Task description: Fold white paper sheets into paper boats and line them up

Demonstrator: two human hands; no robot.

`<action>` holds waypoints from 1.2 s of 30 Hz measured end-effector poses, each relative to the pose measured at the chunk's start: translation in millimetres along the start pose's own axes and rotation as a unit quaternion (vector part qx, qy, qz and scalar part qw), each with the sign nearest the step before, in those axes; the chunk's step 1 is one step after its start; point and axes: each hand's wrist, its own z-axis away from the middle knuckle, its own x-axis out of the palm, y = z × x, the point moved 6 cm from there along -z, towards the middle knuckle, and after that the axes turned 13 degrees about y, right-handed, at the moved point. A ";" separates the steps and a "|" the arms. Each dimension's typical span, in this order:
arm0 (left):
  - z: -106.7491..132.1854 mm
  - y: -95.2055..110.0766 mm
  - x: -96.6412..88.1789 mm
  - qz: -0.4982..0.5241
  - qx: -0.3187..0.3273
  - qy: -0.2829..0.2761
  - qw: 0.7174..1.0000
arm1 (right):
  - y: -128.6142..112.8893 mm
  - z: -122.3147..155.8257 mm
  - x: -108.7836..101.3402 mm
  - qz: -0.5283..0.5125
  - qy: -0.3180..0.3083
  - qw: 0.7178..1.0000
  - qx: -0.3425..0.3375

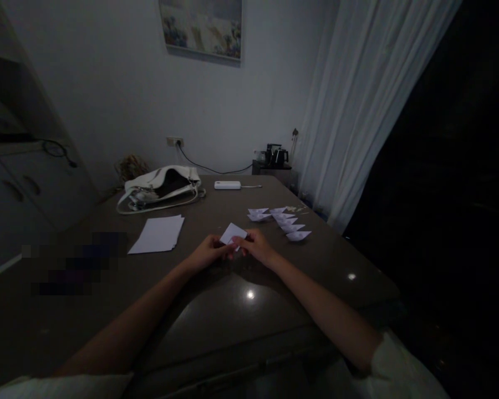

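Two pale sleeves (403, 368) come nearest, at left and right, before one dark, glossy table (216, 310). One white handbag (143, 180) gapes at its far left; nearer lies one white paper stack (156, 235), its sheets uncountable. Mid-table, the left hand (207, 252) and right hand (258, 246) nearly meet, pinching one folded white paper (232, 230) between them, right thumb on top. It should handle light and fairly crisp, easily creased or torn; opposite edges seem the best hold. Beyond lies one white power bank (227, 185). Smallest, on the right, are the paper boats (298, 236): seven, I count, though some overlap.
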 end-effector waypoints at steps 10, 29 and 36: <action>-0.4 4.7 2.0 0.029 0.001 -0.004 1.000 | 0.5 -0.3 -1.7 -0.018 0.015 1.000 0.010; -0.1 2.3 -11.3 0.065 -0.025 0.102 0.992 | -3.8 12.0 13.8 0.009 -0.135 0.990 0.040; -1.5 -1.4 -16.2 0.088 -0.029 0.139 0.986 | -5.4 11.4 14.1 0.040 -0.152 0.988 0.013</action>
